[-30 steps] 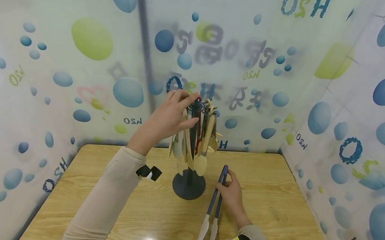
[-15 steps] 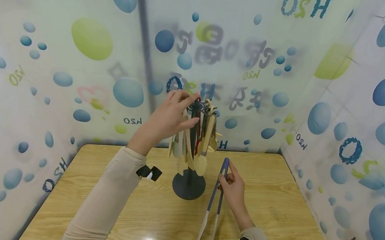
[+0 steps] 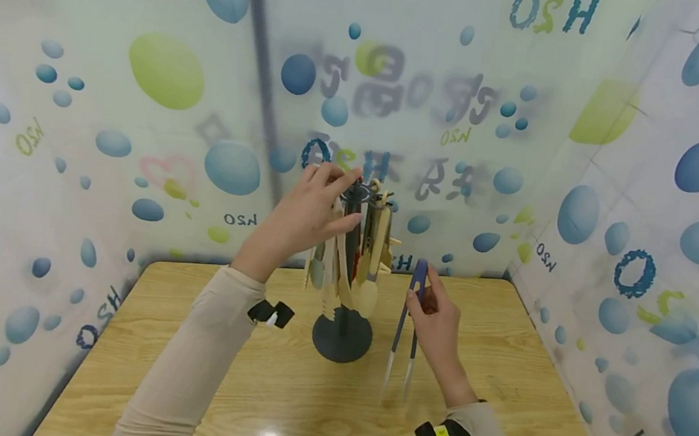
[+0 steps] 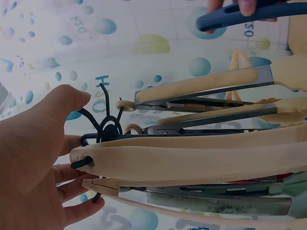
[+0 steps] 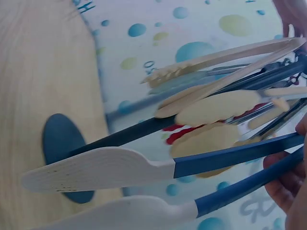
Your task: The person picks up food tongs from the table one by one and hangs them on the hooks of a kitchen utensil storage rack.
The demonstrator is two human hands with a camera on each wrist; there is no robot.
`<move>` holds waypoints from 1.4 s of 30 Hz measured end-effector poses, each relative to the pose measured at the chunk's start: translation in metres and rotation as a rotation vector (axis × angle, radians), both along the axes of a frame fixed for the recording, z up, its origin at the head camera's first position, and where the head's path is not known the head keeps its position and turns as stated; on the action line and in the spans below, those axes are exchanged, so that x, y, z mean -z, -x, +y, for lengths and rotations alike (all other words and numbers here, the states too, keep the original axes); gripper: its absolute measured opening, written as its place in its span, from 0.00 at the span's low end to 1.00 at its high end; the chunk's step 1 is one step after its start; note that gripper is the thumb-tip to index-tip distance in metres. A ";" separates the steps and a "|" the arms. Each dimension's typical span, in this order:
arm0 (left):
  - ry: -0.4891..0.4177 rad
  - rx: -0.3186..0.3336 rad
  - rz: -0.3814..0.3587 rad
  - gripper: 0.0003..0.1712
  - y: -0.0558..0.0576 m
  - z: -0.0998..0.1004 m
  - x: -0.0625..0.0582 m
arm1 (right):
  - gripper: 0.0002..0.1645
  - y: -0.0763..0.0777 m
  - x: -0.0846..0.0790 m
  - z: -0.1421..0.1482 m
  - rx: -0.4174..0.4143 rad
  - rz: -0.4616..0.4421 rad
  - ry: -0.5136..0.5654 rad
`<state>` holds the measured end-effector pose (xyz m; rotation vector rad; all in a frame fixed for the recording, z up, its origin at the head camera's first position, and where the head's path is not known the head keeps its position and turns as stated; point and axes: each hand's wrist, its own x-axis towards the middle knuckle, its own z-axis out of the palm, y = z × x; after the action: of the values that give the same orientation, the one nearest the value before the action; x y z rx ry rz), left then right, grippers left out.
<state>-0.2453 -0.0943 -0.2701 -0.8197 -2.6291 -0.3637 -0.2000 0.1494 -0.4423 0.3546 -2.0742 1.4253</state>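
My left hand is at the top of a dark utensil rack; its thumb and fingers curl round the ring of hooks. Several beige, grey-green and red kitchen tongs hang from those hooks, handles up. Right of the rack, my right hand grips tongs with blue handles and whitish tips near their top end. These tongs point tips down, their two arms apart, above the table. In the right wrist view they overlap the rack's round base.
The rack stands on a wood-grain table near its back edge. Behind and to the sides rise curtains printed with blue and green bubbles.
My right hand has lifted the blue-handled tongs up and slightly right, toward the rack's height. The hanging tongs have shifted a little on the rack. My left hand has stayed put.
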 end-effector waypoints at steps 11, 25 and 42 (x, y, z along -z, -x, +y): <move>-0.021 -0.015 -0.024 0.43 -0.001 0.001 -0.002 | 0.37 0.015 -0.035 -0.002 0.002 0.120 -0.087; 0.070 -0.012 0.046 0.45 0.000 0.002 -0.003 | 0.36 0.023 -0.077 -0.024 -0.070 0.076 -0.156; 0.064 -0.026 0.118 0.46 -0.001 0.004 -0.003 | 0.36 0.030 -0.085 -0.037 -0.065 0.071 -0.174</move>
<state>-0.2444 -0.0899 -0.2668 -0.8009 -2.5508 -0.2185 -0.2297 0.1128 -0.3569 0.5398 -2.1511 1.2525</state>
